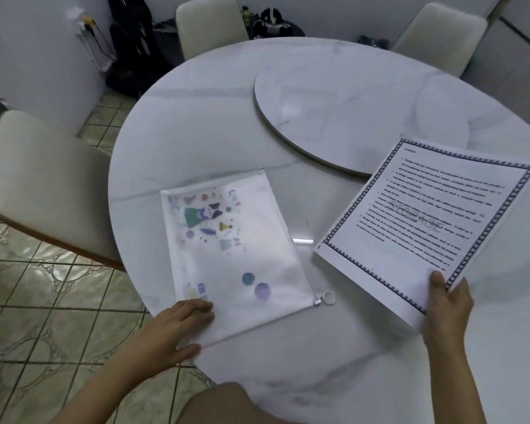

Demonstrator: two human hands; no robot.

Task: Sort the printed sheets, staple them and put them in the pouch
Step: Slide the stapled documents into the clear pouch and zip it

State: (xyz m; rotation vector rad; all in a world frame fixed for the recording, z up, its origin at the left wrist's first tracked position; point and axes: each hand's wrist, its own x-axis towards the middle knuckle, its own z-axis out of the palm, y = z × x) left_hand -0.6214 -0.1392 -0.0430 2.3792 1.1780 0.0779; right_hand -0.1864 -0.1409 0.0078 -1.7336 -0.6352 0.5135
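Head view: the right hand (447, 304) pinches the near corner of the stack of printed sheets (423, 221), thumb on top and fingers curled beneath, at about four o'clock on the round marble-look table (196, 123). The stack is lifted at the hand's end, its far left corner low near the tabletop. The top sheet is white with a dark patterned border, blurred lines of text and a faint grey watermark.

The sheets look light and floppy. Held by one corner they will likely sag and fan, so a grip along the short edge should keep them square. No staple can be made out.

The zip pouch (236, 258) lies flat at seven o'clock: translucent, frosted plastic printed with small cartoon figures and coloured dots, with a white ring pull (328, 298) at its near right corner. It is probably thin, limp and slick on the glossy top. The left hand (178, 325) rests on its near left corner, fingers spread and flat, thumb along the edge, pinning it.

A raised turntable (349, 102) sits at centre.
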